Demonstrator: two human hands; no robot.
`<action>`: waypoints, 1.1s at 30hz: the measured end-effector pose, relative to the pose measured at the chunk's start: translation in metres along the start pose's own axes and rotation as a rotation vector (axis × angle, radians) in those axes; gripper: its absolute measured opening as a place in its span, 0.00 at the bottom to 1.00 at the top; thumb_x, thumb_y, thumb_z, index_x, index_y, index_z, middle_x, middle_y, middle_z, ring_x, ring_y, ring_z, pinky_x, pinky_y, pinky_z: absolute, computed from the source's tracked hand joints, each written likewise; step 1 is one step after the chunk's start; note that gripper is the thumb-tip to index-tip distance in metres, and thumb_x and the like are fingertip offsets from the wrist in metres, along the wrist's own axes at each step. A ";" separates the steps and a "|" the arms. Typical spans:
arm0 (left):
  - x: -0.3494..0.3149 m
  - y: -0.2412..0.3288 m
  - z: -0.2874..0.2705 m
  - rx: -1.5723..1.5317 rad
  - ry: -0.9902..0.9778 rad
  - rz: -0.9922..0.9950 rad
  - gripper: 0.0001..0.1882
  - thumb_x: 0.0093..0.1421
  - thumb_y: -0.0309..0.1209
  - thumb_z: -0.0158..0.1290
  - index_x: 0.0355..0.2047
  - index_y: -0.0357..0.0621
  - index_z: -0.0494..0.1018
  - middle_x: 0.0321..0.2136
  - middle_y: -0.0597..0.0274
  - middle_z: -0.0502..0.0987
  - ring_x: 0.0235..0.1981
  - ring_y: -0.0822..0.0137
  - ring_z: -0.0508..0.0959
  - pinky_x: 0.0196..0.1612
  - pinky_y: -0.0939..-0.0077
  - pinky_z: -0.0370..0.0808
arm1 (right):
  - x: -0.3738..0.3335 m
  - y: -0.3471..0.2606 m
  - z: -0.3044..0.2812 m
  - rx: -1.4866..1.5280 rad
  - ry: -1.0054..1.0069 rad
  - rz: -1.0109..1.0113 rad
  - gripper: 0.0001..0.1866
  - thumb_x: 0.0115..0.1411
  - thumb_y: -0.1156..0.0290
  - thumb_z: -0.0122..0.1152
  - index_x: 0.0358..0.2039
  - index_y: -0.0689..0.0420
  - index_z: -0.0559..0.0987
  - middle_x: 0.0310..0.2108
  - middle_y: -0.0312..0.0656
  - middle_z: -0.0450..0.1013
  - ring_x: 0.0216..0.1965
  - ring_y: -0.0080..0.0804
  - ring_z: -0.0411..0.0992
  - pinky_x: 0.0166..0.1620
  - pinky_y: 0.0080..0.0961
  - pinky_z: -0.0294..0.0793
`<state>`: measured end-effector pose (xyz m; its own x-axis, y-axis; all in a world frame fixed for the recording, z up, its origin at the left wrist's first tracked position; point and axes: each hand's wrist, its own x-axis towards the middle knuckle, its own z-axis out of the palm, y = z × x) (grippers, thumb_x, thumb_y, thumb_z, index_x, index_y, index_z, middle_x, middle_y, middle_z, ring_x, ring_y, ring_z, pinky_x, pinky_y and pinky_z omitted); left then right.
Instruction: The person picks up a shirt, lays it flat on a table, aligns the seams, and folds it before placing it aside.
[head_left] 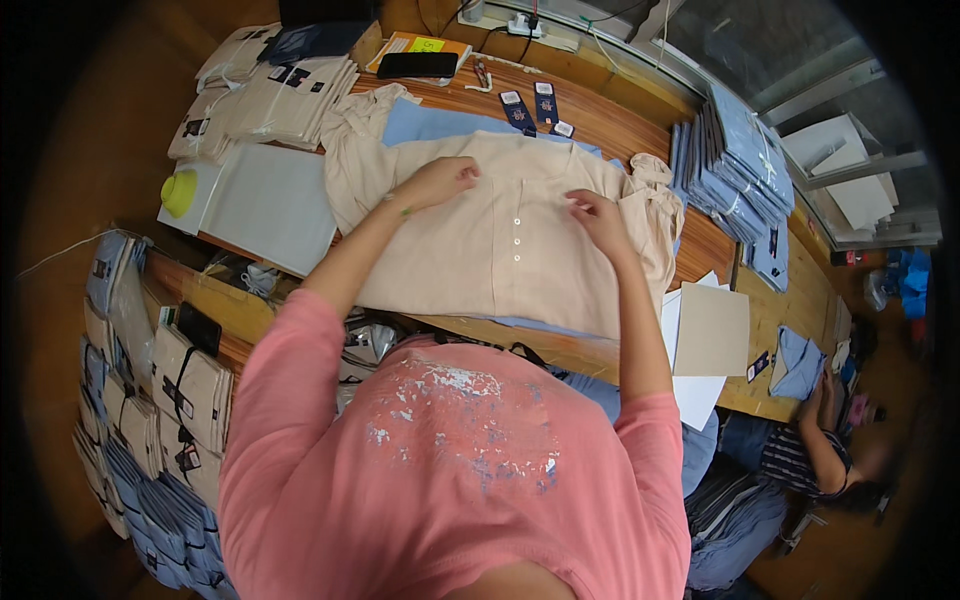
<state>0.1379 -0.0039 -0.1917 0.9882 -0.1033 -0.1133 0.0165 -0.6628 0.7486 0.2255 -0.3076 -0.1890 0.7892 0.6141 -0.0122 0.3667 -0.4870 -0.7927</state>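
A cream button-front shirt (440, 250) lies spread on the table before me, with a short row of pale buttons down its placket. Its sleeves are bunched at both sides. My left hand (445, 182) is over the upper left part of the shirt, fingers loosely bent and holding nothing visible. Near the upper right of the placket, my right hand (602, 222) has its fingers slightly apart, also with nothing in them. Whether the fingertips press on the cloth is hard to tell. Light-blue fabric (430, 122) shows beneath the shirt's far edge.
Folded cream shirts (290, 100) are stacked at far left, folded blue shirts (735, 165) at far right. Dark tags (517, 112) and a black phone (418, 65) lie along the back. Cardboard (712, 330) rests at right. A co-worker (810, 450) handles blue cloth at the far right.
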 end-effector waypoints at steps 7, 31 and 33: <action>0.051 -0.018 0.073 0.312 0.327 -0.032 0.10 0.53 0.35 0.55 0.36 0.50 0.77 0.37 0.63 0.75 0.43 0.59 0.72 0.47 0.63 0.67 | 0.069 0.019 0.065 -0.435 0.127 -0.183 0.07 0.51 0.72 0.58 0.31 0.56 0.80 0.31 0.42 0.74 0.33 0.42 0.72 0.37 0.33 0.71; 0.071 -0.017 0.079 0.123 0.308 -0.179 0.08 0.49 0.39 0.59 0.27 0.53 0.75 0.30 0.71 0.74 0.40 0.63 0.69 0.45 0.64 0.60 | 0.115 0.040 0.066 -0.124 -0.113 -0.084 0.04 0.44 0.73 0.64 0.21 0.56 0.77 0.23 0.39 0.72 0.28 0.35 0.71 0.31 0.31 0.69; 0.071 -0.016 0.079 0.136 0.312 -0.191 0.07 0.49 0.39 0.59 0.27 0.54 0.75 0.30 0.70 0.74 0.41 0.62 0.69 0.45 0.63 0.59 | 0.116 0.040 0.064 -0.106 -0.124 -0.065 0.04 0.44 0.73 0.64 0.21 0.56 0.77 0.23 0.38 0.72 0.27 0.34 0.71 0.31 0.31 0.69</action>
<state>0.1961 -0.0596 -0.2632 0.9684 0.2484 -0.0220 0.2050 -0.7429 0.6373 0.2998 -0.2162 -0.2614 0.6976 0.7152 -0.0428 0.4703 -0.5021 -0.7258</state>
